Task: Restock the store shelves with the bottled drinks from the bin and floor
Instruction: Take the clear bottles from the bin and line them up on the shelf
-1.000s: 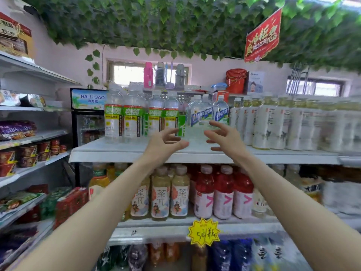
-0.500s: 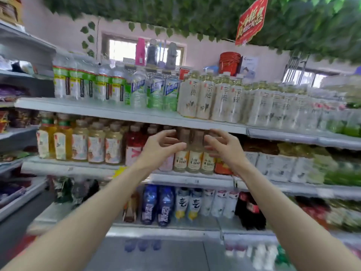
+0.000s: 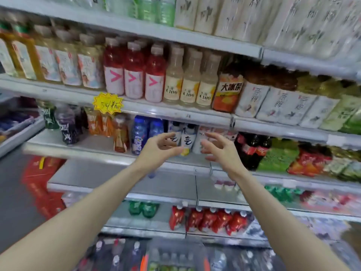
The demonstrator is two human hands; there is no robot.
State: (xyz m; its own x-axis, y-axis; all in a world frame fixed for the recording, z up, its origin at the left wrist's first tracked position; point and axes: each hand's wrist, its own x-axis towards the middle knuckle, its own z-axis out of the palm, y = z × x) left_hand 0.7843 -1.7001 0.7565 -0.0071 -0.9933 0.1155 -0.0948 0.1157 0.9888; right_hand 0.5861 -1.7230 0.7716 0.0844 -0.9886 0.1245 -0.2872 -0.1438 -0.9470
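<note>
Two hands, both empty. My left hand (image 3: 160,151) and right hand (image 3: 220,153) hang palm to palm with the fingers loosely half-curled, gripping nothing. They sit in front of the white bottles (image 3: 188,138) on the middle shelf (image 3: 88,153).

Stock to move: the bin (image 3: 144,260) is at the bottom edge of view with bottle caps (image 3: 170,257) showing in it. It's too blurred to tell the drink.

My read of the step is to go down to the bin for the next load. How to do it well:
- Take one bottle per hand and grip the body, not the cap.
- Match each label to its row before setting it down.
- The bare stretch (image 3: 97,142) toward the left end of the middle shelf looks like the obvious gap, and the shelf below (image 3: 117,173) is mostly bare too.
- Slide bottles in from the front edge, upright, with labels facing out. Don't knock the front row.

Readable writing:
- The red bottles (image 3: 133,75) have a pink ">" on a pale label.
- The pale yellow bottles (image 3: 190,83) say "C100".
- The orange-label bottle (image 3: 228,90) has big Chinese characters, probably 大冰茶.
- The yellow star tag (image 3: 107,103) on the shelf edge above has a handwritten "5" plus characters, likely a per-bottle price.
- The white bottles have one black brush character, unreadable.
- The print on the blue bottles (image 3: 138,134) is too blurred to read.
</note>
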